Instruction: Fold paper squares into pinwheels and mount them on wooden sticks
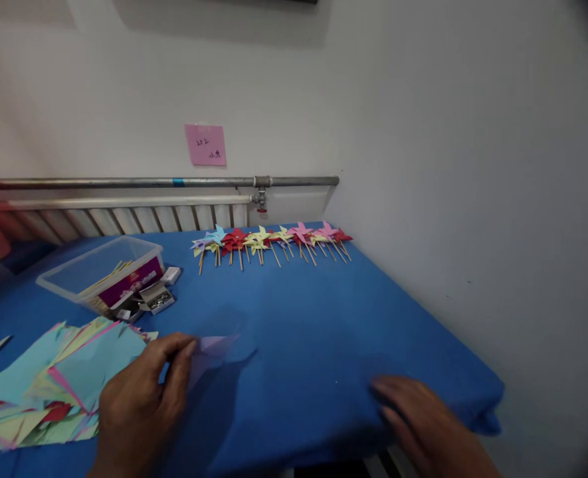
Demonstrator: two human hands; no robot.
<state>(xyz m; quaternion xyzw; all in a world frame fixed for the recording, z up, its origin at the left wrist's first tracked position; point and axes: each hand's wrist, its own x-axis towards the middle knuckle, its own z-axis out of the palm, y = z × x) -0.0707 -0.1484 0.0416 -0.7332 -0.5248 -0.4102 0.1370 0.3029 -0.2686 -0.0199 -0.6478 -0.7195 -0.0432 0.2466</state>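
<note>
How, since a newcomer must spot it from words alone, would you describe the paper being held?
On the blue-covered table, look near the front edge, just right of the pile of coloured sheets. There the left hand pinches a pale purple paper at one end. Unlike the piled sheets, this one is held in a hand.

The paper (214, 346) at the left hand (147, 392) is pale purple. Left of this hand, the sheets (99, 362) are light blue, yellow, pink and red. The cloth (298, 318) below is plain blue. Ahead of it, the pinwheels (234, 239) are red, yellow, pink and light blue.
</note>
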